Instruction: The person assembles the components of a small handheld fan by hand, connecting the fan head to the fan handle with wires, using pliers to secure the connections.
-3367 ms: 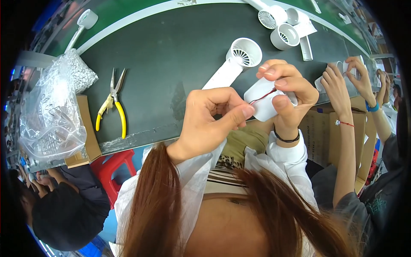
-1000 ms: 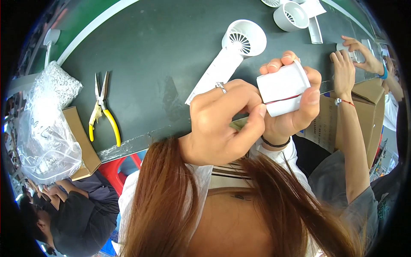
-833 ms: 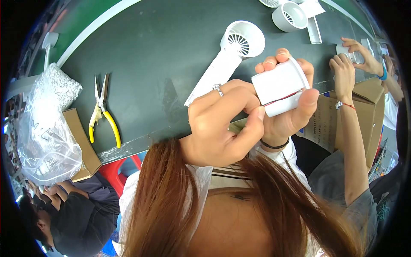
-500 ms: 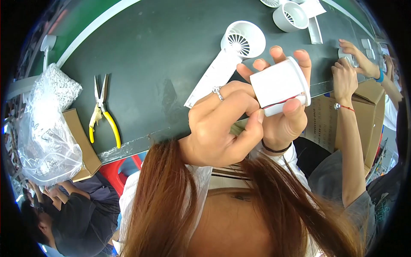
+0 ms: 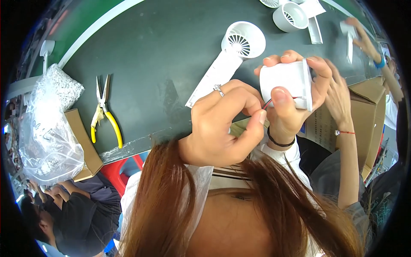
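Note:
My right hand is wrapped round a white plastic cup with a flanged rim, held sideways above the table's front edge with its rim toward the right. Its thumb presses on the cup's side. A thin red and dark wire runs from beside that thumb to the pinched thumb and forefinger of my left hand, which wears a ring. Just beyond my hands lies a white handled part with a round slotted cup at its far end. The inside of the held cup is hidden.
Yellow-handled pliers lie on the dark table at the left, beside a clear plastic bag and a cardboard box. More white cups stand far right. A co-worker's hands work close on my right, over an open carton.
The cup has shifted right, away from my left fingers, and turned slightly. My right thumb now lies over the wire on its side. The co-worker's hands have moved apart.

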`<state>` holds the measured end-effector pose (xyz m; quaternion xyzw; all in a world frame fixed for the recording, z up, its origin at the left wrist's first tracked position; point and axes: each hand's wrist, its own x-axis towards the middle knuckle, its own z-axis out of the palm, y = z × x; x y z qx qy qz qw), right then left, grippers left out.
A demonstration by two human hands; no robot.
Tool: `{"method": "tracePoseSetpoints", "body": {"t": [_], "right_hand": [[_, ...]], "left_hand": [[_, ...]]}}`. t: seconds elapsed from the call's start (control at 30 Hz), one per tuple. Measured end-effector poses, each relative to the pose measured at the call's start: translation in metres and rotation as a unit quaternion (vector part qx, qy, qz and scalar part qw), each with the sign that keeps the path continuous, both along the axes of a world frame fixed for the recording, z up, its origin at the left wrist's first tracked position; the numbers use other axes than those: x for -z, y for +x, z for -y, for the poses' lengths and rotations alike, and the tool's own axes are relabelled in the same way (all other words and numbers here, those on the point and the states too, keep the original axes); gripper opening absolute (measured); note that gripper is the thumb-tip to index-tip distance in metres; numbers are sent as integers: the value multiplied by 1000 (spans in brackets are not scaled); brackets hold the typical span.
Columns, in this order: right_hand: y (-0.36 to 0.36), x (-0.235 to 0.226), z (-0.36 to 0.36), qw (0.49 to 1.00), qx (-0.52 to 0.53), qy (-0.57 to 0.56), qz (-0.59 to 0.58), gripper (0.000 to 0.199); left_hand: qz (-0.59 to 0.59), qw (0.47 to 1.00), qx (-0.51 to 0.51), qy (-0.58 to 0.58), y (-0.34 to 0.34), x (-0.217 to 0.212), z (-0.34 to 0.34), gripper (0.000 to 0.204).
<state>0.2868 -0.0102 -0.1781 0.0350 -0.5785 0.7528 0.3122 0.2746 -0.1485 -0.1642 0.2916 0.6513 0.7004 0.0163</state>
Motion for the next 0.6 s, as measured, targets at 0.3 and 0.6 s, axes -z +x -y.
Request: {"method": "tracePoseSetpoints", "body": {"t": [0.3,0.6], "right_hand": [[-11,7,-15,961,45,233,-140,65],[-37,-6,-34,912,45,357,-195,61]], "left_hand": [[40,999,24,7,-2,0,3,5],[-37,994,-76,-66,-5,4,3,10]]}}
